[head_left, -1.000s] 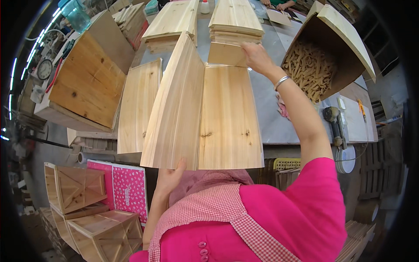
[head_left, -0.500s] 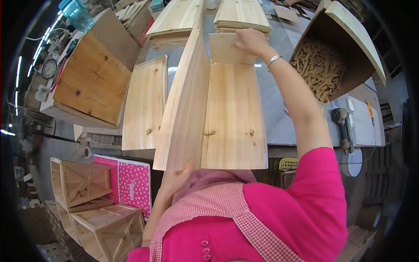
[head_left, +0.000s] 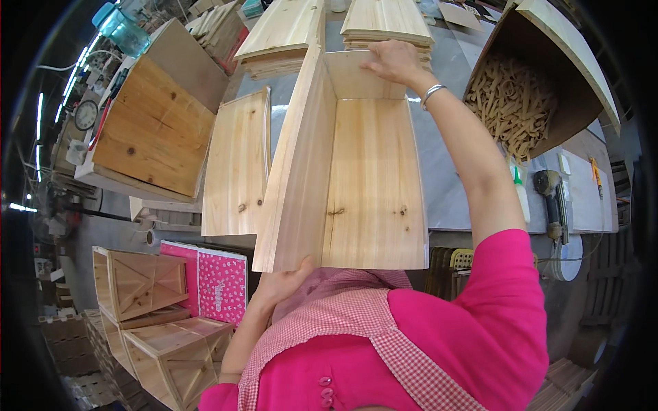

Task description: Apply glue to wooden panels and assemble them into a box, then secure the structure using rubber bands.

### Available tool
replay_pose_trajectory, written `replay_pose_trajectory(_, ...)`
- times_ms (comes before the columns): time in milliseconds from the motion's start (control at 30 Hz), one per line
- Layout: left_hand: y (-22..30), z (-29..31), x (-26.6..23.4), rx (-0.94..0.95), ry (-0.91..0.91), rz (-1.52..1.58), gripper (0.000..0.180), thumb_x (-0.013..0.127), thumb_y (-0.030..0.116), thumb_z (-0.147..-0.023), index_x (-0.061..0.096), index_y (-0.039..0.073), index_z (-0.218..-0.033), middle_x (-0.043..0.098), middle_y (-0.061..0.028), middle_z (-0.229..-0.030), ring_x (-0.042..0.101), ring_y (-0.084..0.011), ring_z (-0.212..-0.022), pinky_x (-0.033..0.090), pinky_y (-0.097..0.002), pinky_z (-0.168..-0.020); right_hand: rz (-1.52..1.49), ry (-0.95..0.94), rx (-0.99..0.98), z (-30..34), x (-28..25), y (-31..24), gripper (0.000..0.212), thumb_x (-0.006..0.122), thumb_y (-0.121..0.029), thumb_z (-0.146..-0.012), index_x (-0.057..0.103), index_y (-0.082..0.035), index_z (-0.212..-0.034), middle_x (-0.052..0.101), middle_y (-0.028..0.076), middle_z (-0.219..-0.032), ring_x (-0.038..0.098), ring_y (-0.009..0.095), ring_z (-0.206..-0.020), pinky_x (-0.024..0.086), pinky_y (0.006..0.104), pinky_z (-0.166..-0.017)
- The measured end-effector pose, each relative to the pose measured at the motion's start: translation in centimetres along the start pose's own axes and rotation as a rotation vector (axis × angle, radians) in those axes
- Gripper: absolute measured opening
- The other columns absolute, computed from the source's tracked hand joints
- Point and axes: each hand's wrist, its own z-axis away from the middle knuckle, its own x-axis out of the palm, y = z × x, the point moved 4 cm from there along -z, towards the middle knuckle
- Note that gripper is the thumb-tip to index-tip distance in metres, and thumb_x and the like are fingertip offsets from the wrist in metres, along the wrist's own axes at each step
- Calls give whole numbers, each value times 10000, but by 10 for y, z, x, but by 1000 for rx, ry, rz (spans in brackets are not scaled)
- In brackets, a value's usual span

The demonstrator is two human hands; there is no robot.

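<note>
— What is seen at the far left?
— Cross-braced wooden crates (head_left: 140, 284) are stacked low down; farther right, a loose pine panel (head_left: 233, 171) is laid on the grey worktable (head_left: 449, 185).
— And the left hand (head_left: 284, 284)?
— The near end of the upright side board (head_left: 293, 185) is grasped by it, though its fingers are mostly hidden.
— How is the pine assembly (head_left: 373, 185) pointed?
— It is held mid-table, its near end carried past the front edge. Its long axis is directed away from the body; the far end is closed by a short end panel (head_left: 346, 77), and the near end is left open.
— The right hand (head_left: 396, 63)?
— The end panel's top edge is pinched by its fingers.
— Beyond that?
— A carton (head_left: 541, 61) of wood strips (head_left: 507, 103) is tipped sideways, and a white glue bottle (head_left: 522, 200) is partly covered by the forearm.
</note>
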Motion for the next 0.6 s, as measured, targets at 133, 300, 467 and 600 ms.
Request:
replay_pose_trajectory(133, 4, -2, -1, 38, 5, -28, 376, 683, 145, -859, 622, -40, -1181, 671, -189, -1103, 650, -324, -1019, 519, -402, -907, -4, 22, 0, -2, -1, 1, 384, 681, -490, -848, 725, -118, -937, 736, 124, -933, 700, 303, -935, 543, 449, -784)
replay_pose_trajectory(300, 8, 1, -1, 55, 13, -61, 400, 688, 152, -854, 612, -37, -1197, 671, -185, -1095, 654, -326, -1011, 526, -407, -892, -30, 52, -14, -7, 0, 1, 385, 677, -483, -848, 723, -124, -980, 738, 122, -913, 704, 304, -916, 545, 447, -780)
replay_pose_trajectory(467, 3, -1, 2, -1, -31, -55, 432, 711, 169, -833, 606, -41, -1195, 662, -200, -1089, 648, -342, -1019, 529, -420, -888, 7, 32, -1, -3, 6, -1, 382, 680, -477, -853, 717, -131, -1009, 738, 119, -900, 705, 306, -913, 548, 442, -787)
replay_pose_trajectory(600, 0, 1, 1, -19, -56, -95, 458, 721, 163, -854, 592, -28, -1250, 647, -190, -1193, 613, -319, -1116, 489, -401, -959, 7, 92, -28, -4, 5, -2, 371, 701, -456, -850, 685, -106, -972, 731, 128, -883, 707, 319, -881, 551, 445, -765)
